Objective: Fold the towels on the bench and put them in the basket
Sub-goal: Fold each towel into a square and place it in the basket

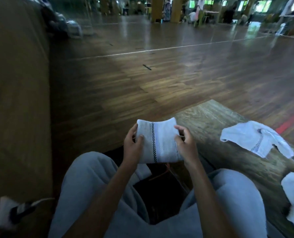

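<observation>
The folded white towel (157,142) with a black checkered stripe is held up over the lap, just left of the wooden bench (211,117). Left hand (132,146) pinches its left edge, right hand (185,143) pinches the right. A loose towel (251,136) lies crumpled on the bench.

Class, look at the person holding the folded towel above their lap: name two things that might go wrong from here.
1. Both hands, left and right, pinch only the side edges of the folded towel, so the fold may slip open.
2. The crumpled towel lies near the edge of the bench and might slide onto the floor.
</observation>
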{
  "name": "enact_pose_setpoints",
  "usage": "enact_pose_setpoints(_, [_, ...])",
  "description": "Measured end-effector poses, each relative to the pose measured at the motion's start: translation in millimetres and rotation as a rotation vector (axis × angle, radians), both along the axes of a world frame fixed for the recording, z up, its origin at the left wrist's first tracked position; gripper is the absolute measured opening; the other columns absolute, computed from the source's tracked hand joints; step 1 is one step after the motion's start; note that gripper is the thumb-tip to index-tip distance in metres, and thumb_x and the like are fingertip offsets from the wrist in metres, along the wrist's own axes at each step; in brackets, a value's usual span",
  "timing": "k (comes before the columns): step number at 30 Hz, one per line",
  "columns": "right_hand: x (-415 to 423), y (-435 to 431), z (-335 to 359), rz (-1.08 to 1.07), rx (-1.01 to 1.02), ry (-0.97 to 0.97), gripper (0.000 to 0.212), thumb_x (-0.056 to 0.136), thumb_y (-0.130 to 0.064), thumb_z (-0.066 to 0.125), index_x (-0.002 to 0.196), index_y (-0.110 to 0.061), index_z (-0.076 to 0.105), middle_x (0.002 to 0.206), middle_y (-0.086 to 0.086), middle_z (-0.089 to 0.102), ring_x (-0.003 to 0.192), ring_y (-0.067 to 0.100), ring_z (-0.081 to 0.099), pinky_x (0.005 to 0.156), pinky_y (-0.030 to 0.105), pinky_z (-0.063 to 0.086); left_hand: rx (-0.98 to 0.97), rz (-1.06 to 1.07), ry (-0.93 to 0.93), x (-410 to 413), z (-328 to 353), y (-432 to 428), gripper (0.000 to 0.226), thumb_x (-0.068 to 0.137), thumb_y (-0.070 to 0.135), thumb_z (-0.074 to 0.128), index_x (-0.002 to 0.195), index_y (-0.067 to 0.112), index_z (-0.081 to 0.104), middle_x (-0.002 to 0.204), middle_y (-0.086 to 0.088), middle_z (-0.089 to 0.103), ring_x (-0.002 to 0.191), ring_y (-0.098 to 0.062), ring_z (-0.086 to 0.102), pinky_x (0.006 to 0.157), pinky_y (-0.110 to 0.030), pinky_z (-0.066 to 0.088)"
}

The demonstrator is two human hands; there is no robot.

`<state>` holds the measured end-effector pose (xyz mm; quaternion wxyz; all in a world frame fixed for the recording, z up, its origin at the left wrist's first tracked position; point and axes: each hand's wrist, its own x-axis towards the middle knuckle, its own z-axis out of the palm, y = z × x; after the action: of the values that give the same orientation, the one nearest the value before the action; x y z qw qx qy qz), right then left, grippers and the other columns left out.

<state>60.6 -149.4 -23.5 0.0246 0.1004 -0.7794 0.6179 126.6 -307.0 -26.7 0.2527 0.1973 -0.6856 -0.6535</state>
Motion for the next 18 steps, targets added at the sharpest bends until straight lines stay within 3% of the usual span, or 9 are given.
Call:
enact_pose_setpoints(2, [-2,-16,-8,0.069,-0.006,-0.024,0.031,0.088,-0.009,0.052,0.108,-0.032,0.059,0.111,-0.013,0.061,0.099,0.01,0.058,0.086,0.031,0.047,0.003,0.051,-0.023,8,-5,-13,0.045,0.092,0.004,0.052,0.136,0.015,0.048,0.116,-0.008,0.059,0.094,-0.012,0.057,0.082,-0.026,0.049])
enact_pose_setpoints(7, [-14,-50,-40,0.168,0.01,-0.158,0.03,0.088,-0.009,0.053,0.098,-0.037,0.059,0.117,-0.001,0.061,0.106,0.014,0.057,0.084,0.029,0.045,-0.013,0.124,-0.116,15,-37,-38,0.047,0.092,0.003,0.052,0.138,0.011,0.045,0.117,-0.004,0.057,0.099,-0.01,0.055,0.079,-0.017,0.046])
enact_pose_setpoints(11, [-28,-71,-91,0.255,0.129,-0.282,0.03,0.086,-0.015,0.054,0.094,-0.044,0.059,0.12,0.001,0.061,0.11,0.016,0.057,0.091,0.038,0.049,0.076,0.171,-0.243,13,-88,-53,0.048,0.093,0.002,0.05,0.139,0.011,0.044,0.12,-0.002,0.055,0.104,-0.013,0.054,0.089,-0.028,0.047])
enact_pose_setpoints(14, [-41,-85,-128,0.285,0.235,-0.359,0.03,0.087,-0.017,0.052,0.104,-0.041,0.057,0.124,-0.003,0.057,0.106,0.01,0.055,0.092,0.039,0.048,0.124,0.186,-0.344,5,-135,-63,0.048,0.092,0.003,0.05,0.139,0.011,0.044,0.131,-0.008,0.055,0.112,-0.018,0.054,0.097,-0.035,0.047])
enact_pose_setpoints(18, [-63,-101,-180,0.35,0.372,-0.47,0.034,0.091,-0.01,0.05,0.121,-0.025,0.055,0.122,-0.003,0.053,0.109,0.01,0.05,0.085,0.028,0.041,0.127,0.184,-0.466,-9,-198,-74,0.049,0.091,0.004,0.053,0.139,0.01,0.043,0.133,-0.009,0.053,0.117,-0.018,0.052,0.097,-0.03,0.043])
